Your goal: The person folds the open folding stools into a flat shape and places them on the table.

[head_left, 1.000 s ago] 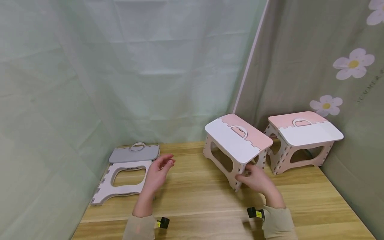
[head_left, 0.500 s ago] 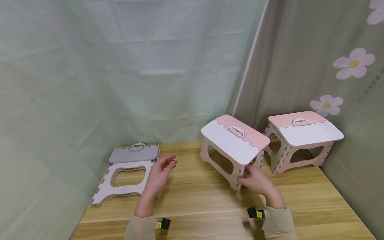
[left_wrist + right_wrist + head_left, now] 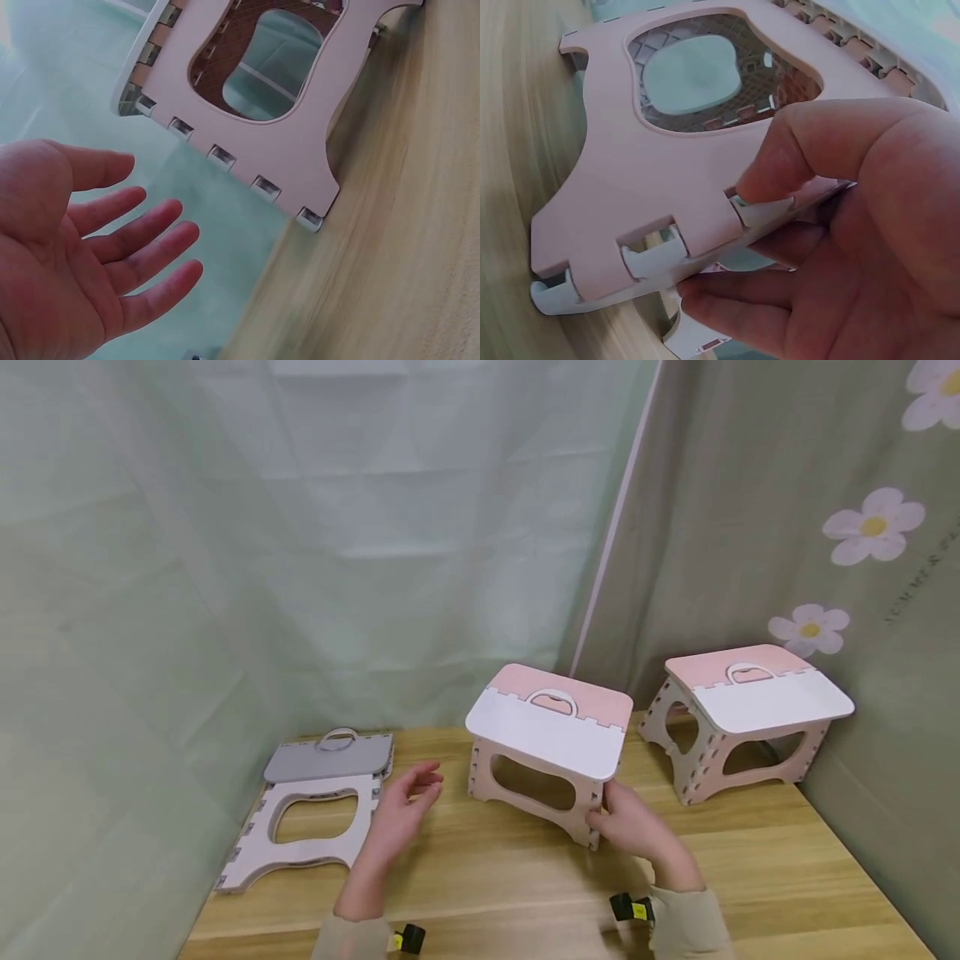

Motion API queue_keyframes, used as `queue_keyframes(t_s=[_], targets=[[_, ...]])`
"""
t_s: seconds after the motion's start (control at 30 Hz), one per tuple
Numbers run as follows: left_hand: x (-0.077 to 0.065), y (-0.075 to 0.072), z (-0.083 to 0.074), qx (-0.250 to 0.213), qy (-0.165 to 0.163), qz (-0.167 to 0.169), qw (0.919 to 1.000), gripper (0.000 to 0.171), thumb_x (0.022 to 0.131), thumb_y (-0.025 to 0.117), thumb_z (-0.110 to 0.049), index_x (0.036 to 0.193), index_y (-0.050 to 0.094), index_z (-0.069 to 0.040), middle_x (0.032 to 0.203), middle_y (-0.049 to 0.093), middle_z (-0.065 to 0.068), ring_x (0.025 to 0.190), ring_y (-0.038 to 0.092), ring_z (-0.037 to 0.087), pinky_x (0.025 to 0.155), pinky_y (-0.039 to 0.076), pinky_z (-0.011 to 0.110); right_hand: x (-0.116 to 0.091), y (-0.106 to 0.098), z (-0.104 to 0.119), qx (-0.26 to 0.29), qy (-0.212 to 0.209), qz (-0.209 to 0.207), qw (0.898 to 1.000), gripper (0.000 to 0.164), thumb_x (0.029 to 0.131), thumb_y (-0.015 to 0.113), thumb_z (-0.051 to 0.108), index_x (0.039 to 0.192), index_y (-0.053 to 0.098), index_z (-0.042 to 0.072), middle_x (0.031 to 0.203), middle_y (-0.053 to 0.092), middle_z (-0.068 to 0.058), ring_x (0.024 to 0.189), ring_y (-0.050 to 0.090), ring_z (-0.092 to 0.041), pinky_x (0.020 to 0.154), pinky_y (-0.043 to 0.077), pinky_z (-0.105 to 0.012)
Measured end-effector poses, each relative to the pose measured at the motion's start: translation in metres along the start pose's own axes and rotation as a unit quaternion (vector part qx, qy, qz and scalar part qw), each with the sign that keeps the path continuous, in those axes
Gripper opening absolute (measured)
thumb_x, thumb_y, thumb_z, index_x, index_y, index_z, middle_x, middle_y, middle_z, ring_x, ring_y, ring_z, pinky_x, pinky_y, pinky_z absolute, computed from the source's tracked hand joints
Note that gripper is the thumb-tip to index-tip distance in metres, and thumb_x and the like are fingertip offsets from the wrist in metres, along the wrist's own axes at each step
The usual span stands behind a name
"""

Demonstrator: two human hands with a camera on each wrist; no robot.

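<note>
Stool (image 3: 543,735) at ten o'clock from the right hand (image 3: 637,827) looks like smooth, rigid moulded plastic, so it is probably light, stiff and slightly slippery, best held at the hinged leg edge (image 3: 656,259), where that hand pinches it, or by the arched handle (image 3: 553,691). Its flat, round-cornered top (image 3: 532,723) joins pink and white along a toothed seam above legs with large, rounded cutouts. The left hand (image 3: 400,818), fingers loose and holding nothing, sits at eight o'clock from it.
</note>
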State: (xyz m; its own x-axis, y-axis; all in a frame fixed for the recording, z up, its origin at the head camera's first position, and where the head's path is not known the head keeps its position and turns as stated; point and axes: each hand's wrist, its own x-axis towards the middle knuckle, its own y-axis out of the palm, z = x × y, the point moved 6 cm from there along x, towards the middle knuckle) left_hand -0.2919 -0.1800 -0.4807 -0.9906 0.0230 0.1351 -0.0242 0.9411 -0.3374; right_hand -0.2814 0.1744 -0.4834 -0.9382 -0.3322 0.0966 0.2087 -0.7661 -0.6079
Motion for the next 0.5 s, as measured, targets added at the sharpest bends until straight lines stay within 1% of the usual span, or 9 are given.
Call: queue_keyframes(t_s=[0.07,0.1,0.13,0.23,0.3,0.33,0.4,0.5], targets=[[-0.001,0.001,0.001,0.005,-0.006,0.002,1.0000,0.038,0.105,0.069,-0.007,0.142,0.063,0.000,0.126,0.072,0.016,0.116,0.067,0.030,0.098,0.054,0.039,-0.001,0.002,0.000,0.008,0.003,0.005,1.000,0.060,0.090,0.066,-0.002,0.147,0.046,-0.004,0.139,0.064,-0.020,0.117,0.061,-0.028,0.091,0.054,-0.043],[-0.001,0.002,0.002,0.006,-0.007,0.003,1.0000,0.039,0.105,0.069,-0.007,0.143,0.063,0.000,0.127,0.071,0.017,0.116,0.067,0.030,0.098,0.054,0.040,-0.001,0.003,-0.001,0.009,0.004,0.006,1.000,0.061,0.091,0.065,-0.003,0.148,0.044,-0.005,0.139,0.063,-0.020,0.116,0.061,-0.027,0.090,0.054,-0.040],[-0.001,0.003,0.002,0.008,-0.006,0.005,0.9999,0.041,0.104,0.069,-0.008,0.144,0.062,0.001,0.128,0.071,0.018,0.117,0.066,0.030,0.099,0.054,0.042,0.000,0.003,-0.001,0.009,0.006,0.006,1.000,0.064,0.092,0.064,-0.004,0.151,0.040,-0.006,0.138,0.062,-0.022,0.112,0.061,-0.028,0.086,0.053,-0.038],[0.001,0.005,0.005,0.010,-0.005,0.008,0.9999,0.042,0.104,0.070,-0.008,0.145,0.061,0.001,0.130,0.069,0.020,0.118,0.066,0.031,0.101,0.054,0.046,0.001,0.003,-0.001,0.008,0.005,0.004,1.000,0.071,0.095,0.060,-0.006,0.158,0.027,-0.010,0.142,0.055,-0.028,0.112,0.058,-0.032,0.083,0.051,-0.039],[0.002,0.007,0.006,0.009,-0.001,0.010,0.9999,0.043,0.104,0.070,-0.007,0.145,0.061,0.002,0.132,0.068,0.022,0.119,0.066,0.032,0.102,0.053,0.049,0.001,0.003,-0.001,0.003,-0.001,0.003,1.000,0.075,0.097,0.056,-0.008,0.161,0.018,-0.010,0.149,0.048,-0.032,0.121,0.055,-0.036,0.088,0.051,-0.043],[0.002,0.007,0.007,0.011,-0.001,0.012,0.9999,0.043,0.104,0.070,-0.007,0.145,0.061,0.002,0.132,0.068,0.023,0.120,0.066,0.033,0.102,0.053,0.049,0.002,0.003,0.000,0.003,-0.004,0.002,1.000,0.074,0.098,0.055,-0.008,0.162,0.016,-0.010,0.151,0.046,-0.033,0.124,0.054,-0.038,0.090,0.052,-0.045],[0.001,0.009,0.008,0.013,-0.003,0.015,0.9998,0.044,0.103,0.070,-0.007,0.145,0.060,0.001,0.134,0.067,0.023,0.121,0.065,0.034,0.103,0.053,0.051,0.002,0.002,0.002,0.003,-0.009,-0.001,1.000,0.070,0.101,0.053,-0.009,0.162,0.018,-0.008,0.157,0.042,-0.034,0.136,0.050,-0.041,0.100,0.051,-0.052],[-0.002,0.011,0.010,0.016,-0.007,0.026,0.9995,0.048,0.103,0.070,-0.009,0.148,0.057,0.001,0.138,0.064,0.024,0.126,0.062,0.038,0.106,0.051,0.054,0.000,0.003,0.004,0.000,-0.010,-0.005,1.000,0.064,0.103,0.052,-0.008,0.161,0.024,-0.008,0.159,0.041,-0.035,0.144,0.044,-0.047,0.110,0.045,-0.060]])
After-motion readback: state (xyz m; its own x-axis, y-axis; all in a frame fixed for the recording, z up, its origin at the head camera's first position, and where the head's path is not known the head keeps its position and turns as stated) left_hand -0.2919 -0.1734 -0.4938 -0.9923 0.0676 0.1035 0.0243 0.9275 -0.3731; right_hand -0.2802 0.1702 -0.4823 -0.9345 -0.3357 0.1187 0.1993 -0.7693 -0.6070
